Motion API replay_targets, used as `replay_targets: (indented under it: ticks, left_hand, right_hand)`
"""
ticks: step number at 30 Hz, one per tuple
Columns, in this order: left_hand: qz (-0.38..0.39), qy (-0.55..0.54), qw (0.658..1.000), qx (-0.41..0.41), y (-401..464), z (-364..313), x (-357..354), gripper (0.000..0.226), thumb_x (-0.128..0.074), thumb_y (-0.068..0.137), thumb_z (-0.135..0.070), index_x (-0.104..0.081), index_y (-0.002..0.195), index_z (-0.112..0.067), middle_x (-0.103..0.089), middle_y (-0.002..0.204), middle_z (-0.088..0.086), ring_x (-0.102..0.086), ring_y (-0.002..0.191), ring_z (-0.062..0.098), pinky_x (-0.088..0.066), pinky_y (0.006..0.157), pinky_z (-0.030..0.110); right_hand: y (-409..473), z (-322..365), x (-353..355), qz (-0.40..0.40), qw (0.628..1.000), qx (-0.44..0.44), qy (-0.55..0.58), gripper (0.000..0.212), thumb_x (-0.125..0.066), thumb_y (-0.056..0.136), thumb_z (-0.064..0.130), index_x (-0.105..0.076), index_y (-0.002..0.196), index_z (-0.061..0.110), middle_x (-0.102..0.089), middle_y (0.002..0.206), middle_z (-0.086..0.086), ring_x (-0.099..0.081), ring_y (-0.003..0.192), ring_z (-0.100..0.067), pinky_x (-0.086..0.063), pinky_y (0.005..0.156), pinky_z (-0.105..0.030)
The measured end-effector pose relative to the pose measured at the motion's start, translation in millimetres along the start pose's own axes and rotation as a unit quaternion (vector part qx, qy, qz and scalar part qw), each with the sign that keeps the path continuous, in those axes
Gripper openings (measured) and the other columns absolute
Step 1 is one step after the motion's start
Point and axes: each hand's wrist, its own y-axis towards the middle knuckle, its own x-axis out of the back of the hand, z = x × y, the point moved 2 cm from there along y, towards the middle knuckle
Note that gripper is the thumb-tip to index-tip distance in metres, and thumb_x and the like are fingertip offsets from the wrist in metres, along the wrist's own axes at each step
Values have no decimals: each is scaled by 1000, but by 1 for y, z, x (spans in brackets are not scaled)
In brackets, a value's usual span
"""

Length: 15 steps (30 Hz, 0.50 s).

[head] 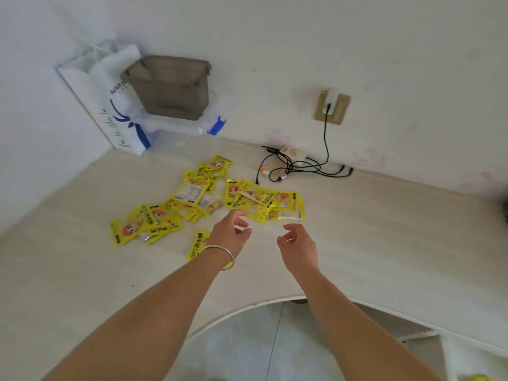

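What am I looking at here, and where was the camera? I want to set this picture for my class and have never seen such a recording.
There is no machine here: a person wears one wide-angle camera on the head, looking forward and down, so you see their own two bare arms reaching out. The left hand, with a silver bangle on its wrist, and the right hand hover with loosely curled fingers and hold nothing. Just beyond them, yellow snack packets lie scattered, some overlapping, on a pale table. By the far wall stand a white paper bag and a grey plastic box; to the right, black cables run up to a wall socket.
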Motion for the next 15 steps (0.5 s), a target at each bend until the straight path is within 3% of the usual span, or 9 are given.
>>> replay_targets:
  ticks: [4,10,15]
  left_hand:
    - [-39,-25,998,47,16,45,46,35,-59,88,-13,-53,122,-20,-60,98,-4,-60,79,15,-49,62,25]
    - [-66,-38,992,100,45,76,66,35,-59,87,-14,-54,121,-21,-61,96,-6,-57,85,14,-41,72,24]
    - [-58,-51,989,125,87,74,51,34,-58,86,-13,-54,120,-20,-61,92,-6,-58,82,15,-45,72,26]
  right_hand:
    - [13,22,-48,40,998,16,-39,32,-56,86,18,-56,118,20,-61,104,1,-58,99,-19,-45,78,-29]
    - [51,38,-83,60,991,43,-113,33,-58,84,17,-56,117,20,-56,108,3,-53,108,-19,-42,77,-27]
    - [98,42,-90,72,976,68,-192,37,-57,84,15,-56,120,20,-54,122,-1,-46,119,-21,-43,89,-33]
